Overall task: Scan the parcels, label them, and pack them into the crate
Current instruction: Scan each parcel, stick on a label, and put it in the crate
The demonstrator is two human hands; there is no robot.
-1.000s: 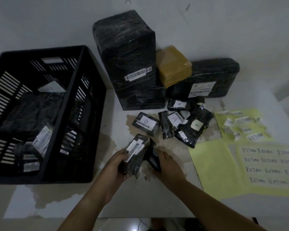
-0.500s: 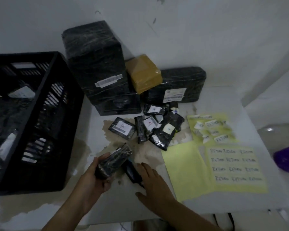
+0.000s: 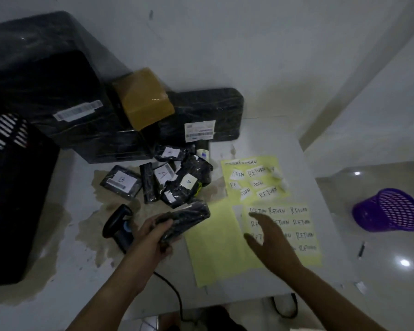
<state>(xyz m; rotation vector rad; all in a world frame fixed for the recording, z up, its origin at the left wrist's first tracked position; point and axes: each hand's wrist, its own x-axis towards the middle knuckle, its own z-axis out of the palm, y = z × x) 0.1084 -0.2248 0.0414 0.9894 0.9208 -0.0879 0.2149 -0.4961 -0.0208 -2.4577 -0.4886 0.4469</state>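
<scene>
My left hand (image 3: 151, 237) grips a small black-wrapped parcel (image 3: 189, 217) above the table. My right hand (image 3: 270, 237) hovers open, fingers spread, over a yellow sheet of handwritten RETURN labels (image 3: 296, 223). The black barcode scanner (image 3: 120, 225) lies on the table just left of my left hand. Several small black parcels marked A or B (image 3: 163, 177) lie in a pile behind. The black crate (image 3: 14, 187) stands at the left edge, only partly in view.
Big black-wrapped boxes (image 3: 65, 96), a brown taped parcel (image 3: 144, 99) and a long black parcel (image 3: 201, 115) stand against the wall. A second yellow sheet with cut RETURN labels (image 3: 253, 180) lies further back. A purple basket (image 3: 390, 210) lies on the floor, right.
The view swung right. My right hand let go of the scanner, which now lies on the table, and moved right over the label sheet. My left hand carried the parcel rightward.
</scene>
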